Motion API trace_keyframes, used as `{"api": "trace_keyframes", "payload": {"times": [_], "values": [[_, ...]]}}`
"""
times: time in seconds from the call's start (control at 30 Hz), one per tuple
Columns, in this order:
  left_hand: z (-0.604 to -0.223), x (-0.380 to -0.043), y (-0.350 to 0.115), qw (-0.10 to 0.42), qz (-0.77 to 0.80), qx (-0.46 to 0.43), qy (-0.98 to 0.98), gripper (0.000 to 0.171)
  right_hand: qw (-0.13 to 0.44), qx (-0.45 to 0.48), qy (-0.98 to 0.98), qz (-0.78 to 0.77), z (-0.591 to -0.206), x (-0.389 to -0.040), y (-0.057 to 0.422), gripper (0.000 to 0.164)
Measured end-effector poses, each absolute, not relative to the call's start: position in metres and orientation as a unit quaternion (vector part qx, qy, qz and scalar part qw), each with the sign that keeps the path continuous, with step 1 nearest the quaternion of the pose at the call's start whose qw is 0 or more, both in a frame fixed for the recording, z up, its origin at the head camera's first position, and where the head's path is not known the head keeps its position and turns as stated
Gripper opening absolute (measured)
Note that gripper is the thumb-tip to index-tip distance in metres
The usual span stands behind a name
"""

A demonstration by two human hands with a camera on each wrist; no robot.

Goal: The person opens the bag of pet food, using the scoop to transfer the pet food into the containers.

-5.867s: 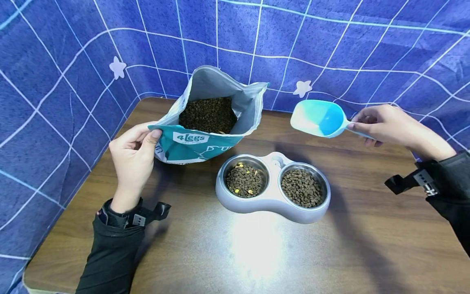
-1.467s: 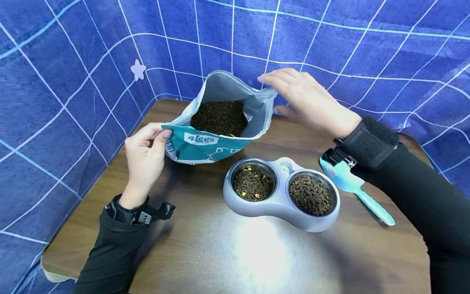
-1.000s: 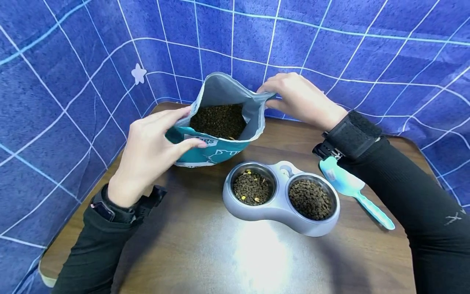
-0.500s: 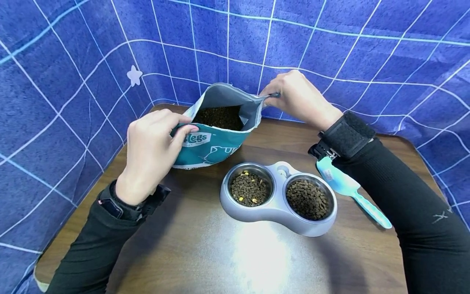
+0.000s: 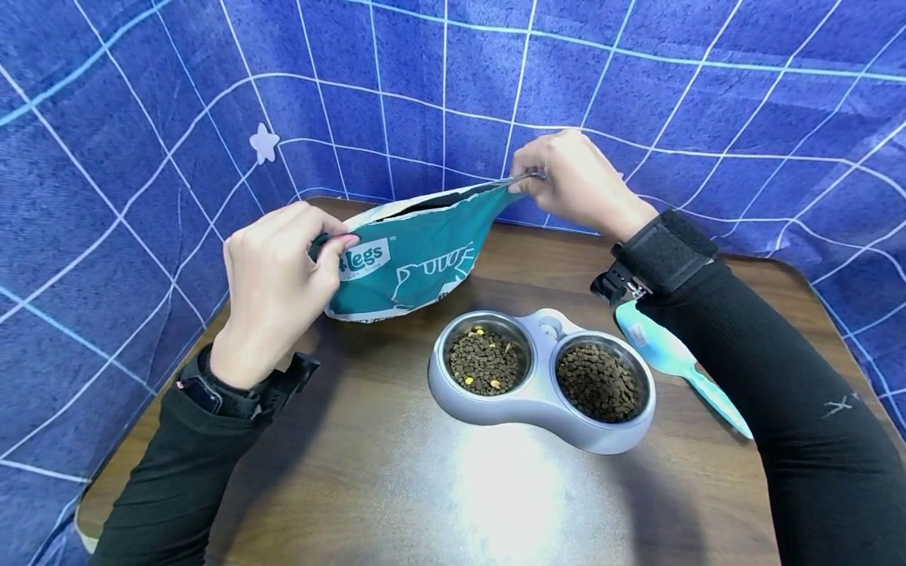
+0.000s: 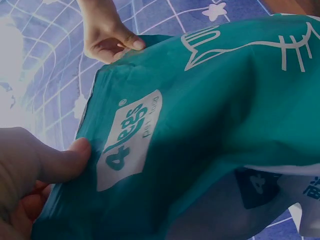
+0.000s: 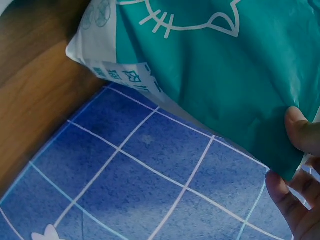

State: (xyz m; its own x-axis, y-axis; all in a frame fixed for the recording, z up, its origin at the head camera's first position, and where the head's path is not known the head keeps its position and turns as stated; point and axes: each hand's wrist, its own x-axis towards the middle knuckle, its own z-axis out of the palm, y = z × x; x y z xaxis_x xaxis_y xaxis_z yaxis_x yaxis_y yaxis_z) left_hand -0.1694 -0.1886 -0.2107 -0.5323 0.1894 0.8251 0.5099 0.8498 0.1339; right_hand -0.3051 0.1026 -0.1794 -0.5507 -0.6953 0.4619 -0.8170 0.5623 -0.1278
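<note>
A teal pet food bag (image 5: 418, 263) with a "4Legs" label and a cat drawing stands at the back of the table, its mouth drawn to a narrow slit that hides the kibble inside. My left hand (image 5: 279, 287) pinches the left top corner, thumb on the front in the left wrist view. At the right top corner, my right hand (image 5: 576, 185) grips the rim between thumb and fingers. In front of the bag sits a grey double bowl stand (image 5: 527, 405). Brown kibble (image 5: 484, 365) with yellow bits fills its left bowl, and plain brown kibble (image 5: 598, 381) its right.
A light blue scoop (image 5: 665, 346) lies on the wooden table (image 5: 368, 456) right of the bowls, partly under the right forearm. Behind the table hangs a blue cloth (image 5: 453, 86) with white grid lines and a star (image 5: 264, 143).
The scoop, earlier in my right hand, now lies on the table. My right hand has taken the bag's right corner, my left has shifted its grip, and the bag's mouth has narrowed.
</note>
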Motion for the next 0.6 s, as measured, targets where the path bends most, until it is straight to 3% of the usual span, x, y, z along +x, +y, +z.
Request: {"api": "trace_keyframes", "payload": {"times": [0.17, 0.4, 0.6], "values": [[-0.211, -0.172, -0.188, 0.446, -0.198, -0.209, -0.847, 0.008, 0.147, 0.439, -0.870, 0.171, -0.173, -0.306, 0.104, 0.003], [-0.210, -0.174, -0.187, 0.450, -0.205, -0.213, -0.843, 0.009, 0.069, 0.486, -0.858, 0.152, -0.164, -0.293, 0.086, 0.063], [-0.212, -0.173, -0.188, 0.448, -0.209, -0.207, -0.844, 0.008, 0.079, 0.502, -0.846, 0.160, -0.163, -0.283, 0.065, 0.045]]}}
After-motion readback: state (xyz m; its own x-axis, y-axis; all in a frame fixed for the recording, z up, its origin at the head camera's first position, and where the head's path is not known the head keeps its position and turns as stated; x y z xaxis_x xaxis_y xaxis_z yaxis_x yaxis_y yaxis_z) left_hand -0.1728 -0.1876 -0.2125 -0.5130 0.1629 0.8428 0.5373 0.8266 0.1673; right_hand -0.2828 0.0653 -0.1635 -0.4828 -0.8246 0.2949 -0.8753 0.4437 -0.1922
